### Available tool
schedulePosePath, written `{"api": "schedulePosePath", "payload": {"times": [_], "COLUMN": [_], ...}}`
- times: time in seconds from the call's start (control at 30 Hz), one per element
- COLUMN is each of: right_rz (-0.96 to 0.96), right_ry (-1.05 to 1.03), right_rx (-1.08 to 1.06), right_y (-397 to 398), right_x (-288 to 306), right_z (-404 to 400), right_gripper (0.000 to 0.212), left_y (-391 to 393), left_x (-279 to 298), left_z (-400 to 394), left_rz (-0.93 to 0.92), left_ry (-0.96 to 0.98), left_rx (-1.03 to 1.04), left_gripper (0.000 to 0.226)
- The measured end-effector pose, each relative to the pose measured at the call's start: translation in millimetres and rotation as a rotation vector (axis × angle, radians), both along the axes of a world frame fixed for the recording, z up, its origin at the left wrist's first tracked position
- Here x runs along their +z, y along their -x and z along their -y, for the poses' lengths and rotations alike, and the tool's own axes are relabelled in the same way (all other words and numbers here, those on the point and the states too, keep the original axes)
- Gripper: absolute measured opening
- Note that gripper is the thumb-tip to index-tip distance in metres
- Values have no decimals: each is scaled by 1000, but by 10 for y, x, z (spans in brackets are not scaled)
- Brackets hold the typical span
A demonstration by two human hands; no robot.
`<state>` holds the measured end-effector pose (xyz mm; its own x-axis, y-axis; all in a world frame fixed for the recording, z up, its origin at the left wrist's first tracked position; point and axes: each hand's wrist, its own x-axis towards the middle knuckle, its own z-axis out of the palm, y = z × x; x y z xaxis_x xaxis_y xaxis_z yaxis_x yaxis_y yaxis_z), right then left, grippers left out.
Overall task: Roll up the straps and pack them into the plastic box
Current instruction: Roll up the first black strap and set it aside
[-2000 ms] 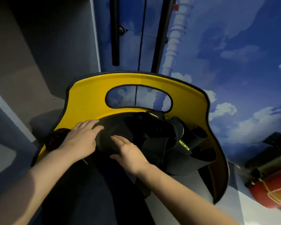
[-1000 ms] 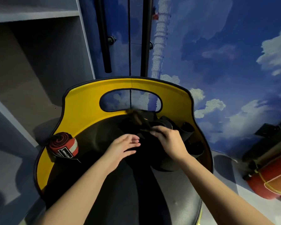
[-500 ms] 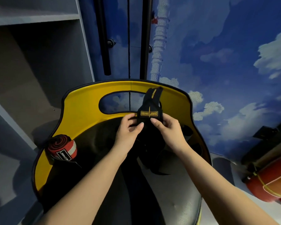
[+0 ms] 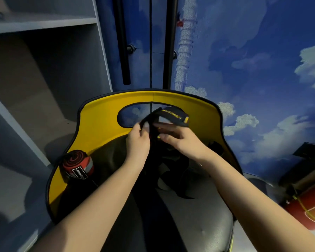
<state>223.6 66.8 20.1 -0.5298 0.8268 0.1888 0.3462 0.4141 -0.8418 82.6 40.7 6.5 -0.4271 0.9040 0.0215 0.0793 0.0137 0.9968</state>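
A black strap with yellow lettering (image 4: pixel 173 116) is held up in front of the yellow chair back (image 4: pixel 98 124). My left hand (image 4: pixel 137 140) pinches its left part between thumb and fingers. My right hand (image 4: pixel 178 138) grips the strap from the right, and the strap's top end bends over to the right above it. The rest of the strap hangs down between my wrists onto the black seat (image 4: pixel 198 215). A rolled red and black strap (image 4: pixel 77 165) with a white band lies at the seat's left edge. No plastic box is in view.
Other dark straps (image 4: pixel 215 148) lie at the seat's back right. Grey shelves (image 4: pixel 44 24) stand to the left. A blue wall with painted clouds and black vertical bars (image 4: pixel 124 42) is behind the chair. A red object (image 4: pixel 309 208) lies low right.
My hands left the pile on the seat, picked up the black strap and raised it before the chair back. Its top end has since bent over to the right.
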Motion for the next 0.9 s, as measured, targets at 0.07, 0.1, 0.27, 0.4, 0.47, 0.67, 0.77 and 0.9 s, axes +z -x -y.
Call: {"api": "schedulePosePath", "payload": {"times": [0.07, 0.1, 0.27, 0.4, 0.47, 0.67, 0.77, 0.9], "right_rz": [196, 388, 625, 706, 710, 767, 781, 810], "right_ry": [-141, -251, 82, -7, 2, -11, 16, 22], "right_rx": [-125, -193, -295, -336, -348, -351, -360, -362], "right_y": [-82, -142, -348, -357, -388, -418, -442, -440], "right_x": [-71, -133, -422, -513, -563, -683, -728, -755], "right_z": [-74, -120, -176, -184, -196, -174, -184, -175], "right_gripper": [36, 40, 67, 65, 65, 66, 66, 66], "left_y": [104, 162, 474, 686, 766, 913, 956, 955], "left_x": [12, 33, 70, 46, 78, 242, 359, 486], "left_z": [-84, -120, -229, -188, -161, -89, -63, -77], "left_rz": [62, 90, 237, 257, 256, 172, 115, 48], "left_ry": [27, 36, 74, 151, 156, 204, 211, 222], "left_rx": [53, 77, 172, 181, 144, -29, -91, -171], "left_gripper": [17, 19, 24, 23, 17, 36, 33, 23]}}
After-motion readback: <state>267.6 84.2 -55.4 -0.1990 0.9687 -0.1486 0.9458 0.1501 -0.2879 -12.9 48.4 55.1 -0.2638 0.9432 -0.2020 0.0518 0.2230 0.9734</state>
